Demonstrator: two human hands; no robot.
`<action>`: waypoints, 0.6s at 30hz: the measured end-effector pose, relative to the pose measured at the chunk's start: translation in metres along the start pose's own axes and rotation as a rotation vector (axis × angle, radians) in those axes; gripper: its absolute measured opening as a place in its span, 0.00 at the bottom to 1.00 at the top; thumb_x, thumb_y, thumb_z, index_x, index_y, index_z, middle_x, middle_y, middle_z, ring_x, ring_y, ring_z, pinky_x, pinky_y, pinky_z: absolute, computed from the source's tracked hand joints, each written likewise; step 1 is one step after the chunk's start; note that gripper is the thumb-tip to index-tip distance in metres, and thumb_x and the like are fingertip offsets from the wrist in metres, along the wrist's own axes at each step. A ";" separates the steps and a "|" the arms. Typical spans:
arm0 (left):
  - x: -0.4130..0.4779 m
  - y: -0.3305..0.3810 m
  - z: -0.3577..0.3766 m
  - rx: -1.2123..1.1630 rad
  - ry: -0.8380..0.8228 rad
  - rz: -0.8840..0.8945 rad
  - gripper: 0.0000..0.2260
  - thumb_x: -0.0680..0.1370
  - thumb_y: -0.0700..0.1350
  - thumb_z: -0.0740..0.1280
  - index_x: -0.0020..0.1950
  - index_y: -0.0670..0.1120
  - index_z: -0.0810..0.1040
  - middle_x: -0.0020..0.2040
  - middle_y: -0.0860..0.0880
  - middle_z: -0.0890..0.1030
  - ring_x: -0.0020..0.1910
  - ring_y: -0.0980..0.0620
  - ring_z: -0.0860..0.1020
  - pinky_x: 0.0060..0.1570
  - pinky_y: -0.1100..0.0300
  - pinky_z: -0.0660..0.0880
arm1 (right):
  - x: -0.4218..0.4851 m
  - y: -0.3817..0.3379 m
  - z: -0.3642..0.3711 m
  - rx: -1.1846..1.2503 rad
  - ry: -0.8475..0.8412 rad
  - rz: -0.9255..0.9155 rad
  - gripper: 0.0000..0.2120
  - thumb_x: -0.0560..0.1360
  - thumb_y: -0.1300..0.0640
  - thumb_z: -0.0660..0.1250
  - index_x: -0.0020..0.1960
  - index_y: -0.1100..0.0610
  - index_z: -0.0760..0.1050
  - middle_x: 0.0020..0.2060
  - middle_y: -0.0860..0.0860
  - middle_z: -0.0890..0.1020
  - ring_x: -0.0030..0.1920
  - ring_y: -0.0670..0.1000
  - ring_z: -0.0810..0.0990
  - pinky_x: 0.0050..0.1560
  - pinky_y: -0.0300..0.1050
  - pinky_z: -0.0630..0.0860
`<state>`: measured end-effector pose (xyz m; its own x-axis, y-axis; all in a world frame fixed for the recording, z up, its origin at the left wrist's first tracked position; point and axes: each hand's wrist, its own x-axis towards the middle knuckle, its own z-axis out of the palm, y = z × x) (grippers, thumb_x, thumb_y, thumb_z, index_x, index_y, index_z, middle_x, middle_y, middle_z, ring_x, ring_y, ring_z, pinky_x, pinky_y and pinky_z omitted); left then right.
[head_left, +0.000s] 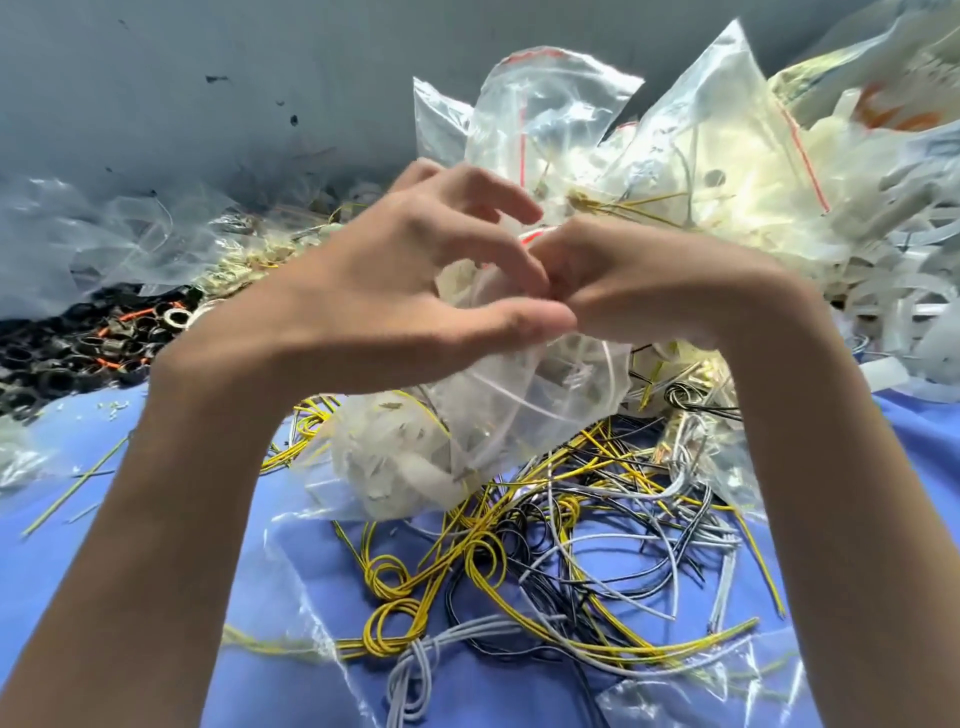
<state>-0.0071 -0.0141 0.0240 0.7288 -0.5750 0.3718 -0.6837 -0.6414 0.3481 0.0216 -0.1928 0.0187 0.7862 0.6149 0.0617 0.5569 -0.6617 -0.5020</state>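
Clear plastic bag pinched in left hand; right hand blurred, curled, probably gripping it too.

The top of the clear bag is hidden behind the left hand and the right hand, whose meeting fingertips are blurred. The white parts inside cannot be identified. The black rings are cut off by the left edge.
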 end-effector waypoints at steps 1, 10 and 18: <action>0.000 0.002 0.001 0.029 -0.042 0.003 0.19 0.64 0.69 0.65 0.47 0.61 0.81 0.63 0.60 0.71 0.62 0.63 0.64 0.56 0.81 0.58 | 0.000 0.000 -0.001 -0.035 0.010 -0.009 0.06 0.74 0.62 0.68 0.49 0.58 0.81 0.42 0.55 0.83 0.44 0.54 0.81 0.46 0.53 0.77; -0.005 0.021 0.007 0.344 -0.137 0.066 0.27 0.55 0.75 0.68 0.48 0.62 0.81 0.73 0.58 0.56 0.67 0.60 0.52 0.66 0.47 0.58 | 0.006 0.010 0.000 0.332 0.093 0.138 0.16 0.79 0.72 0.53 0.58 0.61 0.74 0.45 0.50 0.81 0.45 0.45 0.82 0.46 0.39 0.79; 0.001 0.007 0.014 0.236 -0.091 0.160 0.01 0.72 0.53 0.72 0.42 0.59 0.82 0.75 0.58 0.59 0.68 0.57 0.56 0.66 0.41 0.60 | 0.000 0.025 -0.005 0.213 0.123 0.158 0.26 0.76 0.74 0.57 0.67 0.50 0.72 0.55 0.46 0.81 0.50 0.44 0.82 0.43 0.37 0.80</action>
<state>-0.0101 -0.0264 0.0148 0.6200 -0.7148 0.3236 -0.7703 -0.6330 0.0777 0.0368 -0.2115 0.0109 0.8926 0.4460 0.0658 0.3662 -0.6321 -0.6830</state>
